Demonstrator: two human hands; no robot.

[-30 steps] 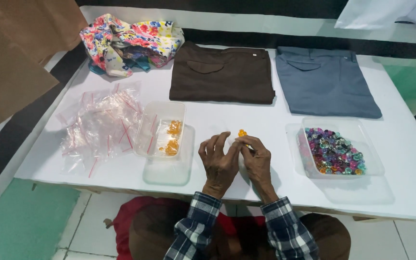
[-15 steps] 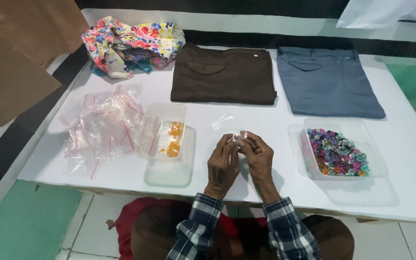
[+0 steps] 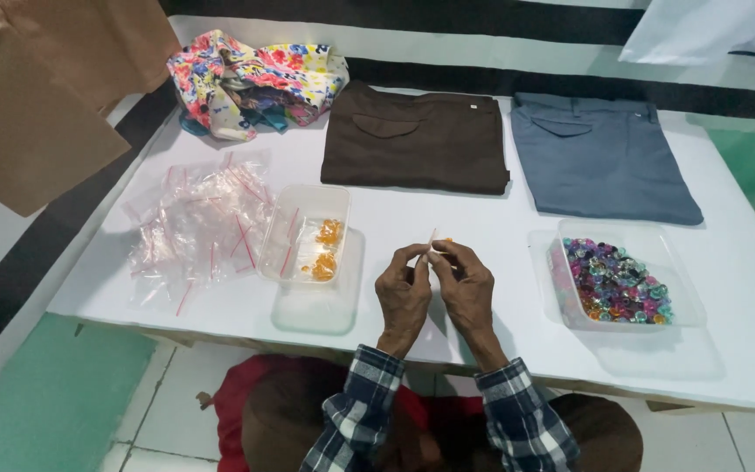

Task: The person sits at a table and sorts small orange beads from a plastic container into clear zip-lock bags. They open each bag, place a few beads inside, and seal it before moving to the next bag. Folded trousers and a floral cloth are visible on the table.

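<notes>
Both hands met over the near middle of the white table (image 3: 447, 218), fingertips pinched together on a small clear plastic bag (image 3: 434, 242) whose top edge stuck up between them, with a speck of orange showing at the pinch. The left hand (image 3: 404, 297) had its thumb and forefinger closed on the bag's left side, the other fingers curled loosely beneath, the back of the hand turned up to the camera. The right hand (image 3: 467, 288) gripped the bag's right side in the same way, fingers bent and knuckles raised, touching the left at the fingertips. Both wrists rose from plaid sleeves at the table's near edge, forearms angled inward so the hands formed a narrow peak. To the left of the hands stood a clear plastic container (image 3: 306, 234) with a few orange pieces in it, set on its lid, and farther left lay a heap of empty small clear bags (image 3: 198, 223). To the right sat another clear container of multicoloured beads (image 3: 615, 284). At the far side lay folded brown trousers (image 3: 417, 140), folded blue-grey trousers (image 3: 600, 157) and a bundled floral cloth (image 3: 255, 79).
</notes>
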